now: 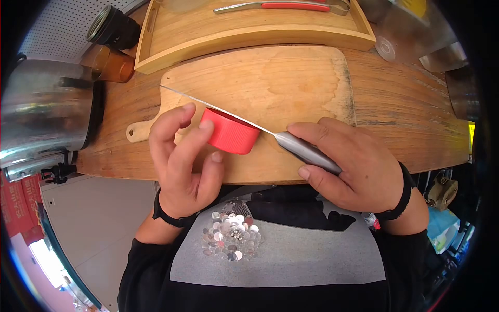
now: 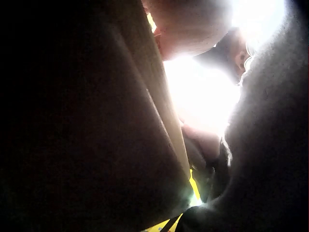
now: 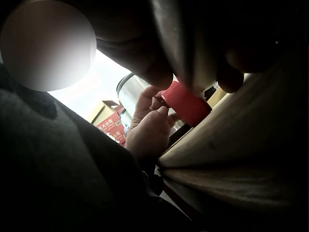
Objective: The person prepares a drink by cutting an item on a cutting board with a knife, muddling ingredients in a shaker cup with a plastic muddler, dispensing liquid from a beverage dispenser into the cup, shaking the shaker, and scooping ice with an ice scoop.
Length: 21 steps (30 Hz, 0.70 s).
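My right hand [image 1: 358, 161] grips the grey metal handle of a knife [image 1: 307, 152], the index finger stretched along it. The thin blade is seen nearly edge-on and slants away to the far left. Along its near side stands a red ribbed cap [image 1: 234, 136], its dark opening right by the blade. My left hand [image 1: 182, 158] holds the cap's left end with bent fingers, one fingertip on its side and the thumb close below. In the right wrist view the left hand [image 3: 149, 130] meets the cap [image 3: 186, 104] from the left. The left wrist view is mostly dark or overexposed.
A wooden cutting board [image 1: 291, 78] lies under the work. Behind it stands a wooden tray [image 1: 249, 37] with red-handled tongs [image 1: 293, 5]. At the left are a metal pot [image 1: 47, 109], an amber cup [image 1: 113, 65] and a black lens-like cylinder [image 1: 114, 28]. Clear containers [image 1: 384, 48] stand far right.
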Tool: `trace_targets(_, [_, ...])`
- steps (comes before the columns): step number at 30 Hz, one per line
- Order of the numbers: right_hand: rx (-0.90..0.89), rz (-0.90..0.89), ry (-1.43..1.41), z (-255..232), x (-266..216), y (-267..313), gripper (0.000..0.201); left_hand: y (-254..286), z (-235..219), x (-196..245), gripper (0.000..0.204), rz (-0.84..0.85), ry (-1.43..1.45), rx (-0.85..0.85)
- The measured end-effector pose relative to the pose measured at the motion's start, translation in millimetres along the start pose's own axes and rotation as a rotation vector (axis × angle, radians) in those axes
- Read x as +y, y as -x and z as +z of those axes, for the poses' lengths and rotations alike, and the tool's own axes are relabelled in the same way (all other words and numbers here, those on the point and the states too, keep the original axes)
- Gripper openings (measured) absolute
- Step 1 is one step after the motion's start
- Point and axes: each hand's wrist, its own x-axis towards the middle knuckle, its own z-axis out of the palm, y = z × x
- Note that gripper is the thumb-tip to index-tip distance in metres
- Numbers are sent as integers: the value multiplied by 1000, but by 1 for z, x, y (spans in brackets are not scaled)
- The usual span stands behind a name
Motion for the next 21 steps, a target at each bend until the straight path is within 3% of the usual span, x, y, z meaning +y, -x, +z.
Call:
trace_targets(2, [7, 1, -8, 0, 0, 0, 43, 3, -2, -4, 53, 161, -44, 18])
trace_targets(6, [10, 5, -7, 1, 0, 0, 43, -1, -2, -3, 48, 240, -58, -51])
trace_targets(10, [30, -10, -43, 0, 1, 1, 44, -2, -1, 1, 48, 140, -38, -30])
trace_targets(21, [8, 12, -17, 0, -1, 1, 44, 0, 0, -1, 47, 99, -6, 2])
